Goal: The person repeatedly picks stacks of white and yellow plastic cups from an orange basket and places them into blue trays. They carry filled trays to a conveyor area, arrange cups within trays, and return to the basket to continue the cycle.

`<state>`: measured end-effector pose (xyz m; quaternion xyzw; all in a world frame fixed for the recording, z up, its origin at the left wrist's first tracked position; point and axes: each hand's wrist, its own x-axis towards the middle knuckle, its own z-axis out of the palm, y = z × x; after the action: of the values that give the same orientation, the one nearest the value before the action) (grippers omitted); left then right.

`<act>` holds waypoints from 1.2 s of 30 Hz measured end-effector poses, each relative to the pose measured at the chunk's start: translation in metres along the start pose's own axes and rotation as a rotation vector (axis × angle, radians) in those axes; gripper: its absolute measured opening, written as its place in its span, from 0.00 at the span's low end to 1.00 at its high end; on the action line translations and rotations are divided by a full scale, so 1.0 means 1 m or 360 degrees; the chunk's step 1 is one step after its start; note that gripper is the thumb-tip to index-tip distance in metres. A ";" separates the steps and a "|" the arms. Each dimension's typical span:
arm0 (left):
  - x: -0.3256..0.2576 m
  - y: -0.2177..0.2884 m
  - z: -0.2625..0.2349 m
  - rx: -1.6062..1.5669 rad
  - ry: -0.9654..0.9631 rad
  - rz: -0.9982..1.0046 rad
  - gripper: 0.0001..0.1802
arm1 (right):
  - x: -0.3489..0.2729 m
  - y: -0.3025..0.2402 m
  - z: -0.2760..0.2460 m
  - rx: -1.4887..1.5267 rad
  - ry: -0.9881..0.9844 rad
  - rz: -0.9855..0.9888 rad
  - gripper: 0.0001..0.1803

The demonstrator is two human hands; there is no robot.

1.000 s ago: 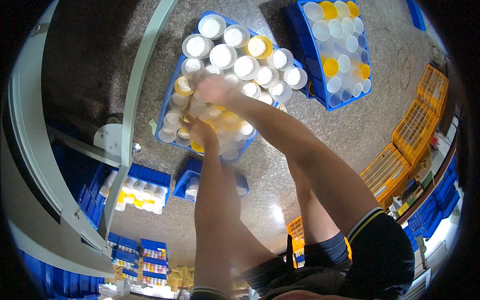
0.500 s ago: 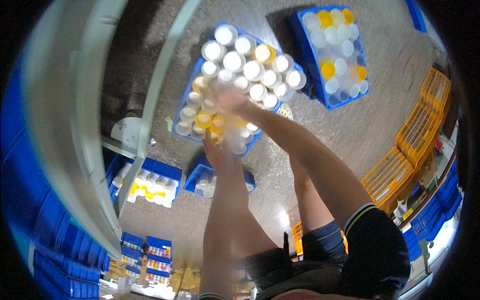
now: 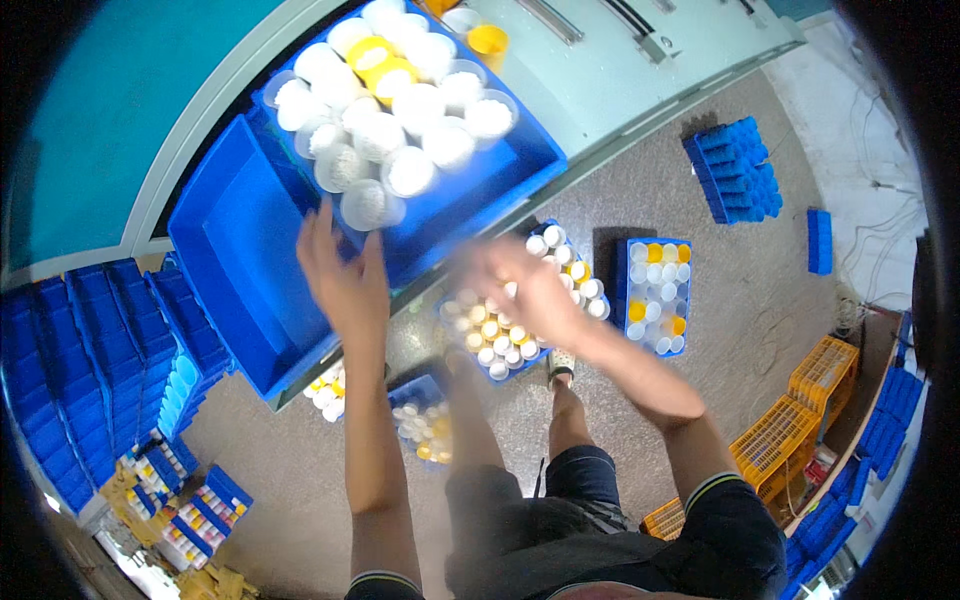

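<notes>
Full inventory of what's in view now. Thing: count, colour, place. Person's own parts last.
cups: many, white and yellow, several with white contents, in one bench tray
bench trays: two, blue, side by side, upper left
loose cups: at least two, yellow and whitish, on bench
bench: one, pale green, top
cup-filled floor trays: several, blue, below and right of bench
stacked trays: many, blue, left
blue containers: several, floor, upper right
crates: several, orange, lower right
left hand: one, bare, by frontmost cup
right hand: one, bare, blurred, centre
shoe: one visible, light, floor
</notes>
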<state>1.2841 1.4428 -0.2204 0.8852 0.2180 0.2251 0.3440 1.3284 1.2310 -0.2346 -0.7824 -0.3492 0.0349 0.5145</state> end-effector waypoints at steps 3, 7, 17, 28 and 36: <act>0.082 0.003 0.041 0.0368 -0.0159 0.0054 0.49 | 0.112 0.015 -0.016 -0.0642 0.0192 -0.0126 0.30; 0.139 0.008 0.071 0.0288 -0.0816 -0.0472 0.48 | 0.203 0.071 0.001 -0.1223 -0.0270 0.0127 0.46; 0.114 0.021 0.067 0.0158 -0.0499 -0.0382 0.28 | 0.198 0.081 0.002 -0.1026 -0.0418 0.0150 0.41; -0.060 0.153 -0.040 -0.0043 -0.0024 0.0273 0.40 | 0.026 -0.133 -0.110 -0.0978 0.0091 0.0129 0.36; -0.265 0.105 0.032 -0.0342 -0.0582 -0.0564 0.38 | -0.187 -0.049 -0.078 -0.0882 -0.0461 0.0657 0.36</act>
<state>1.1134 1.2128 -0.2330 0.8176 0.2786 0.0198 0.5036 1.1948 1.0724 -0.2148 -0.9328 -0.2496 0.1524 0.2107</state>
